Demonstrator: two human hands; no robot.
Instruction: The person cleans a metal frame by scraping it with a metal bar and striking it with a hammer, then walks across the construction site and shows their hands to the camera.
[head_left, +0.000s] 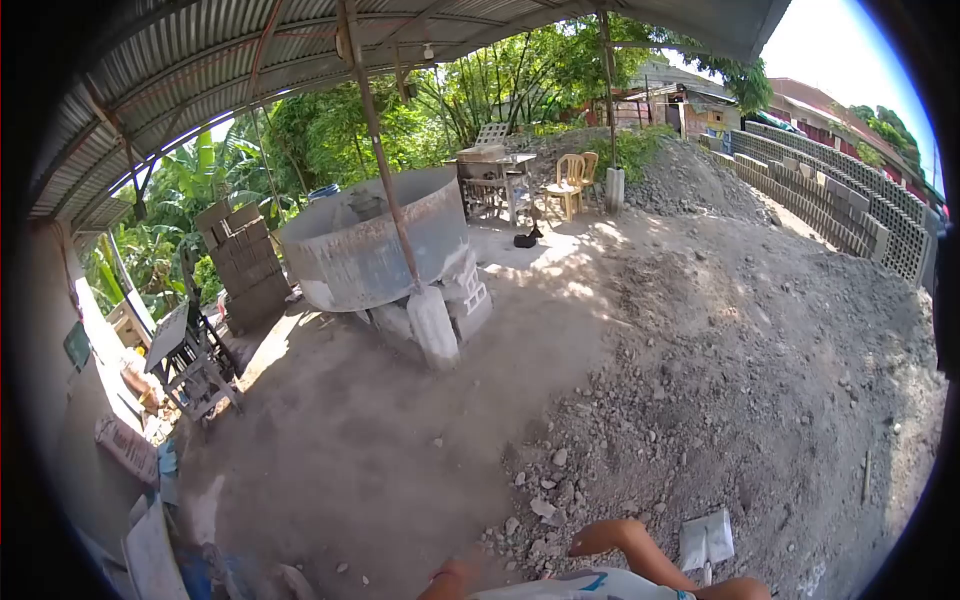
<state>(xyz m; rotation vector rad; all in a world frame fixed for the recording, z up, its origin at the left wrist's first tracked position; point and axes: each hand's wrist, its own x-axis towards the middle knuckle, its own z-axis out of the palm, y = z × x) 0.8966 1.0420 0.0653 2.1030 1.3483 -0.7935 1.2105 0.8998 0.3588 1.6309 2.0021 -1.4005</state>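
Observation:
My right hand [598,538] shows at the bottom, bent at the wrist over the edge of the rubble, its fingers too indistinct to read. Just right of that arm, a grey shovel blade [706,540] lies on the gravel, and only a short piece of its shaft is visible. At the lower edge, what seems to be my left hand [452,575] is cut off and blurred, so its fingers are hidden. Between them lies pale printed fabric [585,585] of my clothing. I can make out nothing held in either hand.
A wide heap of grey gravel [750,380] covers the right side. Ahead stand a large round metal drum [370,245] on blocks and a post with a concrete foot [433,328]. Stacked blocks [250,265], yellow chairs [566,185] and a block wall [850,190] lie farther off.

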